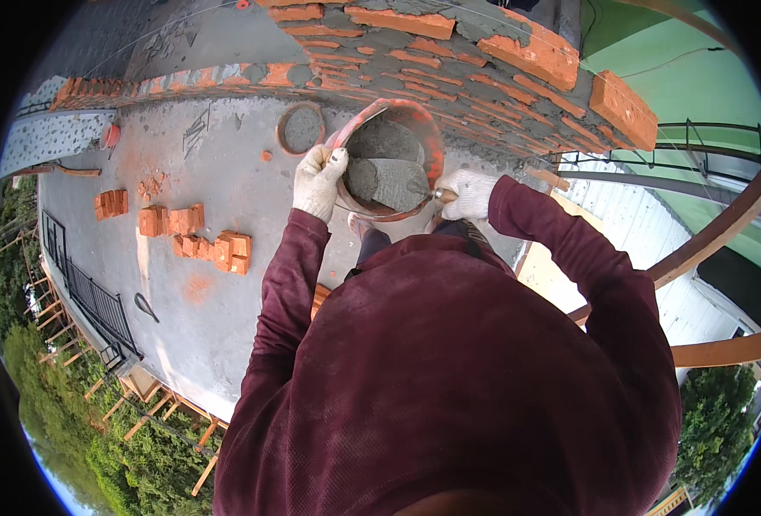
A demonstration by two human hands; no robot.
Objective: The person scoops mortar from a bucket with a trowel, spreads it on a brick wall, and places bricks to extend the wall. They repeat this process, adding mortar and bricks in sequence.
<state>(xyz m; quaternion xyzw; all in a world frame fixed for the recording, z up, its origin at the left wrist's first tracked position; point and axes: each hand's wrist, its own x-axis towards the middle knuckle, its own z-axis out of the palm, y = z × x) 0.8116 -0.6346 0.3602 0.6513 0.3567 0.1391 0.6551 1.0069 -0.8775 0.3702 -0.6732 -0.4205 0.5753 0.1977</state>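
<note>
An orange-red bucket (433,142) with grey mortar (386,138) in it stands before me at the foot of the brick wall. My left hand (318,182), in a white knitted glove, is closed on the bucket's left rim. My right hand (468,196), gloved the same way, grips the wooden handle of a trowel (402,184) at the right rim. The trowel's broad, mortar-smeared blade lies across the inside of the bucket, pointing left. A lump of mortar (361,180) sits by the blade's left end, near my left hand.
The wall (415,73) of orange bricks and wet mortar rises ahead, with a loose-looking brick (623,110) at its right end. A round basin (300,129) of mortar stands left of the bucket. Brick stacks (232,252) dot the floor. Wooden poles (716,225) cross on the right.
</note>
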